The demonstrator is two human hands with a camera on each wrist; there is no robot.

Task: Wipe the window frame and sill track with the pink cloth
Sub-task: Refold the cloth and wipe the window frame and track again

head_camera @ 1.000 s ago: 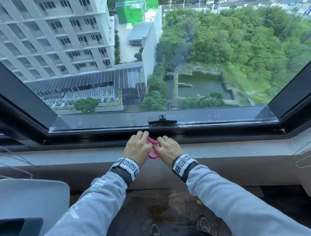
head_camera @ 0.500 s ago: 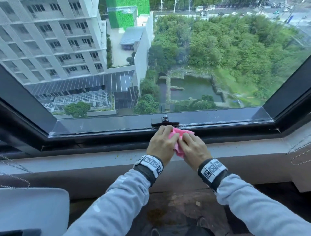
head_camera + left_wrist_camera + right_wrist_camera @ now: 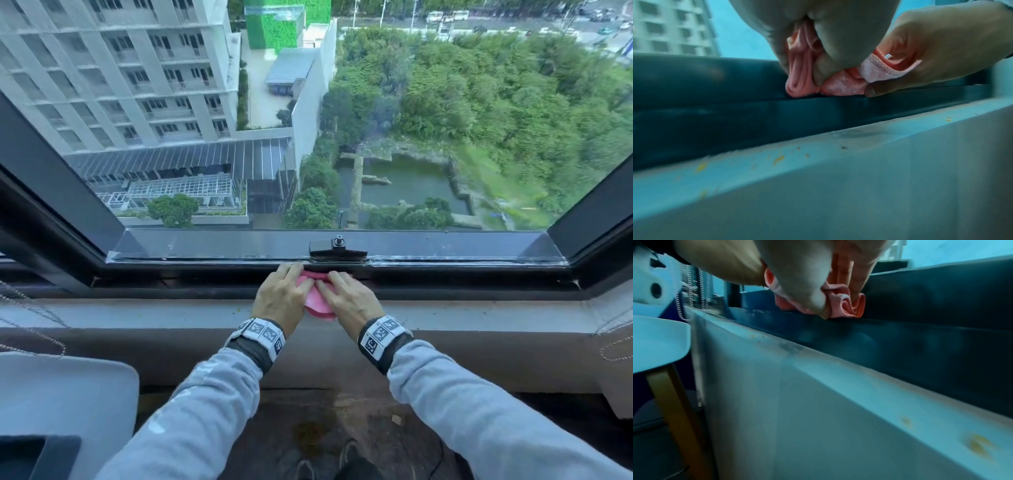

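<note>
A bunched pink cloth (image 3: 317,298) lies on the dark sill track (image 3: 171,284), just below the black window handle (image 3: 337,248). My left hand (image 3: 281,294) grips its left side and my right hand (image 3: 349,298) grips its right side, knuckles nearly touching. In the left wrist view the pink cloth (image 3: 801,81) is pressed down on the track edge by the left hand (image 3: 818,24), with the right hand (image 3: 941,48) beside it. From the right wrist the cloth (image 3: 844,305) shows pinched between thumb and fingers of the right hand (image 3: 807,280). The dark window frame (image 3: 205,245) runs behind.
A grey ledge (image 3: 137,311) with small yellow specks runs below the track. A white chair (image 3: 68,394) stands at lower left. Bead cords (image 3: 34,308) hang at both sides. The dark side frames (image 3: 589,219) slant in. The glass shows buildings and trees far below.
Both hands moved the cloth up from the grey ledge onto the dark track under the handle, first sliding right, then a little back to the left.
</note>
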